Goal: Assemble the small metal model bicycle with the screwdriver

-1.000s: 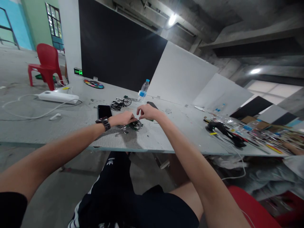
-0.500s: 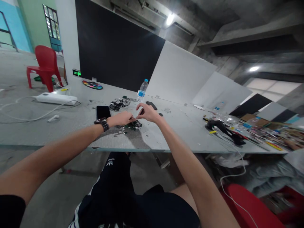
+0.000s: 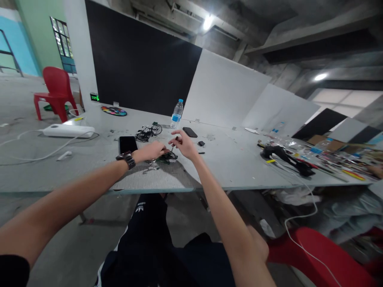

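Observation:
A dark, thin-wheeled model bicycle (image 3: pixel 170 157) lies on the table below my hands, partly covered by them. My left hand (image 3: pixel 154 150), with a dark watch (image 3: pixel 129 160) on its wrist, is closed with its fingertips on the bicycle's upper left part. Just right of and above it, my right hand (image 3: pixel 184 146) pinches a thin dark stick-like tool (image 3: pixel 172 148) that points down to the bicycle. The tool is too small to name exactly. A second model bicycle (image 3: pixel 149 132) lies farther back.
Around the work are a black phone (image 3: pixel 127 144), another dark phone (image 3: pixel 190 132), a small black piece (image 3: pixel 201 143) and a water bottle (image 3: pixel 177 114). A white power strip (image 3: pixel 68 130) lies left. A black device (image 3: pixel 287 160) and cluttered tools lie right.
My right hand has lifted slightly off my left fingers, and the thin tool now shows between its fingertips. The left hand stays at the bicycle. The camera view has shifted a little.

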`<state>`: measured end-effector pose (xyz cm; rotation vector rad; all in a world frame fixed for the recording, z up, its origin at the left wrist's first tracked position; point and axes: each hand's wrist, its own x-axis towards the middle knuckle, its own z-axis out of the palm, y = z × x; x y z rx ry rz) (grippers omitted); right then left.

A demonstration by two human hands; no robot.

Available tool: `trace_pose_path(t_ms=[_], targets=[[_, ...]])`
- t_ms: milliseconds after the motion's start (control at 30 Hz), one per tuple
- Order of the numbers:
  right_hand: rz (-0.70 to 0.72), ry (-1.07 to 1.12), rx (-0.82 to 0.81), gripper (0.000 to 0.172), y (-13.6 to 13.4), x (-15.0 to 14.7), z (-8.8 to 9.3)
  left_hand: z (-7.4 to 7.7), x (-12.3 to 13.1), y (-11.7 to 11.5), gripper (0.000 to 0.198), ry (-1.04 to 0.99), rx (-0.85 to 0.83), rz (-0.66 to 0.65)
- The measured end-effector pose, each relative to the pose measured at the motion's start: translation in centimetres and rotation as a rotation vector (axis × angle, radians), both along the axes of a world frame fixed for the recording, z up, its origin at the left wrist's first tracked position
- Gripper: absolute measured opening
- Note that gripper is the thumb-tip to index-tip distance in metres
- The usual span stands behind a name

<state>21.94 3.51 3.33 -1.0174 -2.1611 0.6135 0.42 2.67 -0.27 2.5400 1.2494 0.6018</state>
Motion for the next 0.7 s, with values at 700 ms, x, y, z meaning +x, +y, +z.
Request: trace_pose_path(t_ms=[700], targets=[[0.011,0.406,0.243,0.032,-0.5,-0.9,-3.4,1.0,0.3,-0.9,0.049,0.152,0.006,0.113]])
